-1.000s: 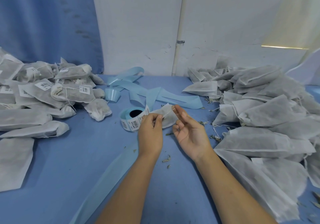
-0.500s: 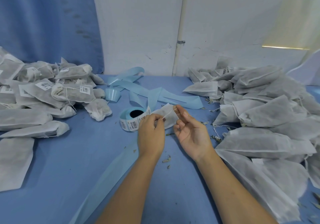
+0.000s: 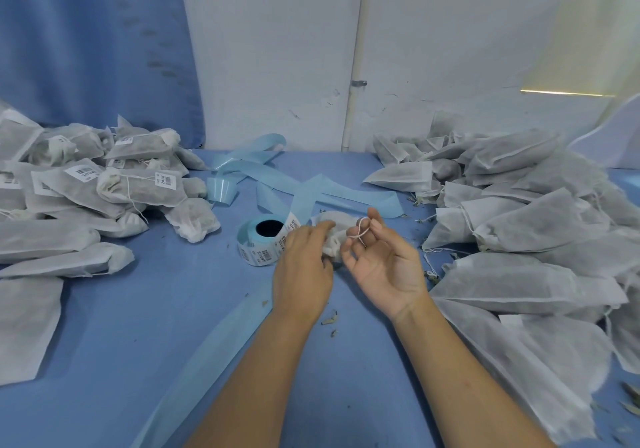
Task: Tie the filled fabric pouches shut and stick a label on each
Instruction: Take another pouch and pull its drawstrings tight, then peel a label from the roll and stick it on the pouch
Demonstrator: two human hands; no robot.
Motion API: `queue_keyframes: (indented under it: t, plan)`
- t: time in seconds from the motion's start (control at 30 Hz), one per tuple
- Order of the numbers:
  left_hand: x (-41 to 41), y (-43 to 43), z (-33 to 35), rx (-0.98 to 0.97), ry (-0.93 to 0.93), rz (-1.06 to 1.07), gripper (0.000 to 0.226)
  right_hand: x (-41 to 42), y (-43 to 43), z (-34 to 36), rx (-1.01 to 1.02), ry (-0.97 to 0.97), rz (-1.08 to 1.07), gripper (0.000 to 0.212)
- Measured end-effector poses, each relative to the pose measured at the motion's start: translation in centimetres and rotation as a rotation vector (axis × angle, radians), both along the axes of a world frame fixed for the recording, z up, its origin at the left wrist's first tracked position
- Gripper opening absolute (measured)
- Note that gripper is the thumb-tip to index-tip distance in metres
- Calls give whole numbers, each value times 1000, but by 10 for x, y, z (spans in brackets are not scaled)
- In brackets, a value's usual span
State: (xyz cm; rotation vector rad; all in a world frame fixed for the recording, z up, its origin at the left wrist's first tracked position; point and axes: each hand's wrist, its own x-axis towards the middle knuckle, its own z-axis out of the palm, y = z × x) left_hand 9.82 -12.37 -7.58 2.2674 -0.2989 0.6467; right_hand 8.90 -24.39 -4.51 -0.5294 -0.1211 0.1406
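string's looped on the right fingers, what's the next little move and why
Probably draw the right hand away to pull the drawstring tight. Its loop sits slack around those fingers, while the left hand grips the pouch at its gathered neck, so the knot looks unfinished. The label roll beside them would come after.

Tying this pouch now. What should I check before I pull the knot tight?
1. Left hand grips the pouch at its neck: ok.
2. String is looped round a finger of the right hand: ok.
3. Knot closed: not ok, the loop is open.
4. Pouch mouth fully gathered: cannot tell, the left hand hides it.
5. Label roll within reach, just behind the left hand: ok.
6. Label on this pouch: cannot tell, most of it is covered.
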Motion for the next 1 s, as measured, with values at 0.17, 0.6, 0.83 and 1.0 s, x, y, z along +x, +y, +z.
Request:
queue_keyframes:
  t: [0.17, 0.6, 0.83, 1.0]
  plan:
    - [0, -1, -1, 12, -23, 11, 14, 1, -1, -1, 23, -42, 14, 39]
    - [-7, -6, 26, -891, -84, 60, 25, 1, 10, 2, -305, 59, -120, 23]
    - [-3, -1, 27, -1017, -76, 197, 25, -3, 14, -1, -730, 47, -293, 14]
    - [-3, 0, 28, -1008, -41, 181, 25, -2, 18, -4, -905, 33, -334, 15]
